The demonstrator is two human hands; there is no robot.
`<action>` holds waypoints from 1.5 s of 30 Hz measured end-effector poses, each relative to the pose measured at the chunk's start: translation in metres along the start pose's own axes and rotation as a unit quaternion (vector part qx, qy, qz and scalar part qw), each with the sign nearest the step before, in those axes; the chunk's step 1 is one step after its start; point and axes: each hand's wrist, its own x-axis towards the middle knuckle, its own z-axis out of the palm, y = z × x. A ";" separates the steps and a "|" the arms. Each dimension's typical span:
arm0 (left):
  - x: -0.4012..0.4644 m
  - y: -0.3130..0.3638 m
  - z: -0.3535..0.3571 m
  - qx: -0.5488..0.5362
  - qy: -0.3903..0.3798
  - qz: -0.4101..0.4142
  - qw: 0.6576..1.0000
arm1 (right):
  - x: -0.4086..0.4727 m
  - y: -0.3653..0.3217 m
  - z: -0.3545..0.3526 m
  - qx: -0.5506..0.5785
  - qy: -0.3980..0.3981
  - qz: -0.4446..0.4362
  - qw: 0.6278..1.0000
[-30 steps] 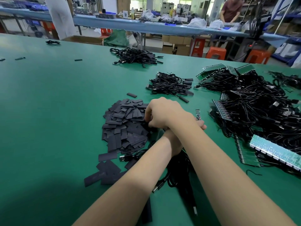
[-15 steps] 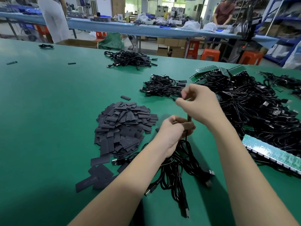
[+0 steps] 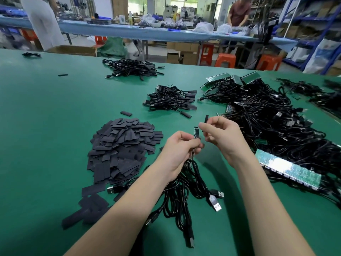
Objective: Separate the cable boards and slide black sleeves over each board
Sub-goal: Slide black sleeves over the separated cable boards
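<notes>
Since half a second ago, both hands have been brought closer together above the green table (image 3: 46, 117), and the right hand (image 3: 219, 134) has been lowered from beside the far bundle to just beside the board. One small board (image 3: 196, 132) is pinched upright at its lower end by the curled fingers of the left hand (image 3: 180, 146), its cable hanging down into the loose cables (image 3: 186, 191), and one black sleeve (image 3: 206, 118) is pinched in the right hand, just right of the board's top and not yet on it. One pile of sleeves (image 3: 121, 150) lies left of the hands, two bundles of finished cables (image 3: 170, 97) are seen farther away, and one big heap of uncut boards (image 3: 273, 115) lies at the right.
</notes>
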 end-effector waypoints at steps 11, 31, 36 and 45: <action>-0.001 0.000 0.000 -0.004 0.000 0.008 1.000 | 0.000 0.011 0.005 0.011 -0.011 0.009 1.000; -0.003 0.007 0.000 -0.071 0.003 -0.014 0.997 | -0.001 0.007 -0.017 0.147 -0.015 0.020 0.989; -0.004 0.008 0.000 -0.085 0.005 -0.028 0.996 | -0.003 0.007 -0.018 0.123 -0.012 0.012 0.992; -0.006 0.010 0.000 -0.083 0.010 -0.033 0.996 | -0.004 0.006 -0.017 0.118 -0.016 0.002 0.993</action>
